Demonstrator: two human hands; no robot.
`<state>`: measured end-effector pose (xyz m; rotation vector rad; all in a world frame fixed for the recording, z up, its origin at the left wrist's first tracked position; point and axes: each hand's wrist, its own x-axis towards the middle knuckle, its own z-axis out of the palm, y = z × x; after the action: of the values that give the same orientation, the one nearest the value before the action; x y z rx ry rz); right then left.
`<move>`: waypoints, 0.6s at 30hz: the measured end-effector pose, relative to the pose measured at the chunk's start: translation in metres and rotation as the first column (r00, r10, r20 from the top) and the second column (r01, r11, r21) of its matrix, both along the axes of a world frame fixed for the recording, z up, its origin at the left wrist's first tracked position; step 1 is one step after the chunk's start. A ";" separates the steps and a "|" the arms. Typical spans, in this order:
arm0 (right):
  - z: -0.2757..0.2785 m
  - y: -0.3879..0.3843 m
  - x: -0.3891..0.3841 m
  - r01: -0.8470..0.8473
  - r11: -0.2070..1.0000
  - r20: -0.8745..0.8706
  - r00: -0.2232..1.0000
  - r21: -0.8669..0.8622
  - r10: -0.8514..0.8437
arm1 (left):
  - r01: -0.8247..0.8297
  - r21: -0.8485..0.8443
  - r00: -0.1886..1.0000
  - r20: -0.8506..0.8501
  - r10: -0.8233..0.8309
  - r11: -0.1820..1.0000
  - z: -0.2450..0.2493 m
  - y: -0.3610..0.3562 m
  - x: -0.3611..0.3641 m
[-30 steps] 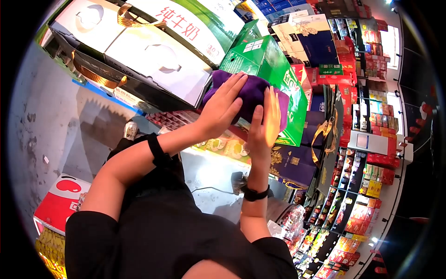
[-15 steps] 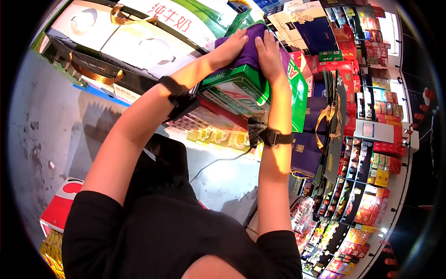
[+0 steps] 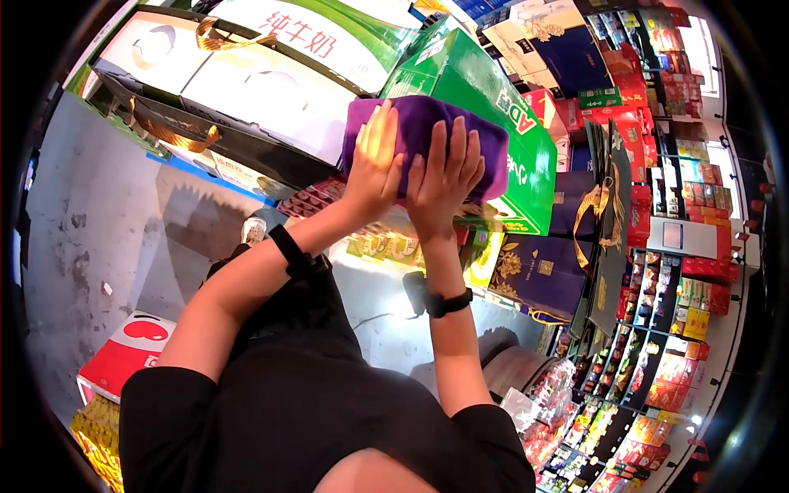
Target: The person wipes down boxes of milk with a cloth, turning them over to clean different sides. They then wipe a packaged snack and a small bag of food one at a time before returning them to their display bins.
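A purple cloth [image 3: 487, 148] is spread over the near side of a green carton [image 3: 468, 76]. My left hand [image 3: 376, 160] lies flat on the cloth's left part, its fingers stretched out and close together. Beside it, my right hand [image 3: 444, 177] presses on the middle of the cloth with fingers extended and slightly apart. Both palms face the carton, and the cloth hides the side under them. The carton's top and right side show white and red lettering.
White milk cartons [image 3: 238, 74] with gold ribbon handles stand at the left. Dark blue gift bags [image 3: 538, 267] are right of the green carton. Stocked shelves [image 3: 625, 329] line the right. A red and white box [image 3: 127, 349] sits low at the left.
Both hands and the purple cloth have come down and toward me, from the carton's top edge to its near side. The carton's top is now uncovered.
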<state>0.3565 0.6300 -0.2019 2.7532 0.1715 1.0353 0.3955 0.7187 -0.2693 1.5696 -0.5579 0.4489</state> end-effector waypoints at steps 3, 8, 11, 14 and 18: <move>-0.026 -0.015 -0.004 -0.014 1.000 0.047 0.999 -0.006 0.015 | -0.106 0.058 0.992 0.077 0.102 0.993 -0.009 -0.009 -0.007; -0.086 -0.069 -0.029 0.013 0.979 0.042 0.999 -0.205 -0.004 | -0.295 0.302 0.934 0.290 0.207 0.907 -0.046 -0.038 -0.027; -0.096 -0.107 -0.060 0.020 0.950 -0.200 0.976 -0.313 -0.087 | -0.068 0.482 0.961 0.267 -0.072 0.873 -0.047 -0.059 -0.044; -0.086 -0.136 -0.084 0.044 0.947 -0.209 0.971 -0.319 -0.115 | 0.000 0.536 0.929 0.314 -0.199 0.844 -0.034 -0.086 -0.056; -0.092 -0.161 -0.103 0.142 0.967 0.042 0.987 0.212 -0.155 | 0.003 0.464 0.803 0.526 -0.279 0.886 -0.005 -0.115 -0.057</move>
<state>0.2531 0.4688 -0.2942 2.8604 -0.1599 1.1510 0.3388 0.6038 -0.2744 1.7989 -1.3305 0.7316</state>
